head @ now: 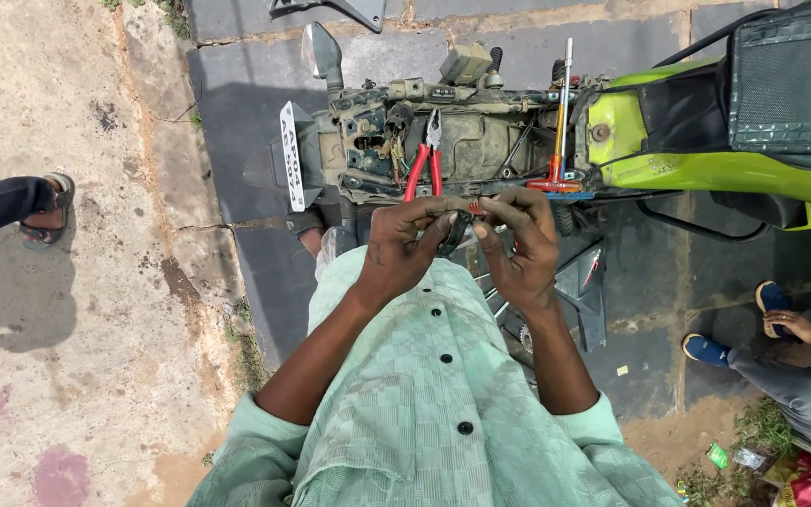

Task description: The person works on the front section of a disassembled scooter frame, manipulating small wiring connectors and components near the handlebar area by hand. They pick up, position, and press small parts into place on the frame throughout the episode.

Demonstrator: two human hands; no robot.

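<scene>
Head view: the left hand (404, 246) and right hand (516, 242) together pinch a small red-tipped wire piece (474, 207) between their fingertips, just below red-handled pliers (422, 169) resting on the stripped green motorcycle's frame (481, 141).

Clad in a pale green checked shirt (424, 422) with dark round buttons (444, 358) down the front; sleeves (246, 441) rolled above the elbows, forearms and hands bare.
</scene>
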